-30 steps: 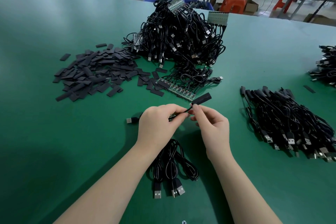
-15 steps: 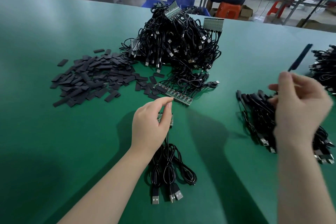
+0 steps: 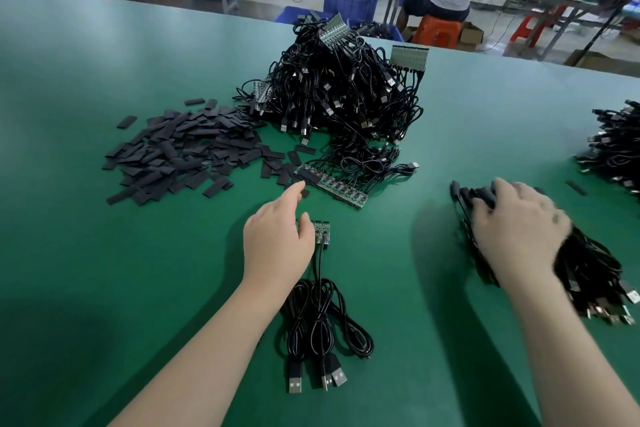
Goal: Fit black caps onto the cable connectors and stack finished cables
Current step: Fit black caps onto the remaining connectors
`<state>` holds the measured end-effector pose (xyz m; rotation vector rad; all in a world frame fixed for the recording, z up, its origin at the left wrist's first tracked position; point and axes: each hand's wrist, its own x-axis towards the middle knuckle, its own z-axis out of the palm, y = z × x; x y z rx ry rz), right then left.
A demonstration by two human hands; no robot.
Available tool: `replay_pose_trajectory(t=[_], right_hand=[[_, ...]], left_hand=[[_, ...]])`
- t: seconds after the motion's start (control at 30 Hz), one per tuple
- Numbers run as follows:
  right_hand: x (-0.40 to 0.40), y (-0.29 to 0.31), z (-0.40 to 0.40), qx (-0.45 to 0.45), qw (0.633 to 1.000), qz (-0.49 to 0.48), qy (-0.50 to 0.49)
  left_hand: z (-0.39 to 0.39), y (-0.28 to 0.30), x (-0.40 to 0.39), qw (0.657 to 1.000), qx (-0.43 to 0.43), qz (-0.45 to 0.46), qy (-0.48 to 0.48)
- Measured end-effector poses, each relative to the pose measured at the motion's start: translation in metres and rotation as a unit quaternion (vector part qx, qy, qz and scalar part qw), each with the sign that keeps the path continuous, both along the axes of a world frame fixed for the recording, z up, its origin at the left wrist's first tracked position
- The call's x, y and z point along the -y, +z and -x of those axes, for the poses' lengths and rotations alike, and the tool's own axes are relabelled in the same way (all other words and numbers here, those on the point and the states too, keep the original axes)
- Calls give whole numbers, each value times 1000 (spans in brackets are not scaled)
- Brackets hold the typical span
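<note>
My left hand (image 3: 277, 243) is open, its index finger stretched out to a loose black cap (image 3: 304, 193) at the edge of the scattered cap pile (image 3: 180, 149). Just right of its thumb lie the small green connector boards (image 3: 322, 231) of a few coiled cables (image 3: 322, 322), whose USB plugs point toward me. My right hand (image 3: 516, 225), blurred, lies on the capped ends of the finished cable stack (image 3: 588, 274) at the right; whether it still grips a cable is unclear. A big heap of uncapped cables (image 3: 339, 97) sits behind, with a strip of joined boards (image 3: 332, 185) in front of it.
Another cable pile (image 3: 616, 149) lies at the far right edge, with a single cap (image 3: 576, 187) beside it. Beyond the green table's far edge (image 3: 207, 7) a person sits on an orange stool (image 3: 436, 31) among blue crates (image 3: 349, 3).
My right hand has carried the capped cable from the air down onto the finished stack. My left hand has reached forward, past the green boards, toward the loose caps.
</note>
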<state>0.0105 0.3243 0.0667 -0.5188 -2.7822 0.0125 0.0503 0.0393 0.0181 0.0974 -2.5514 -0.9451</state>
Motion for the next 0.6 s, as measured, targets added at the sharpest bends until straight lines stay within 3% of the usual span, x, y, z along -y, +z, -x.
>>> replay_pose_trajectory(t=[0.07,0.13,0.2,0.27,0.37,0.47,0.6], right_hand=[[44,1,-12,-36,991,28,124],[88,-5,-21,42,972,86,214],[124,-19,-24,129,952,112,254],[147,-34,-27,156,949,93,258],[157,-47,-27,120,954,105,255],[155,-50,-27,93,936,197,276],[145,-46,-36,-18,850,447,277]], left_hand=[[2,-2,0,999,30,25,4],[2,-4,0,998,56,18,-1],[3,-7,1,997,75,-5,-5],[3,-9,2,996,81,-36,-10],[4,-10,4,994,76,-70,-24],[5,-10,5,992,53,-105,-38],[6,-2,7,965,65,-246,-69]])
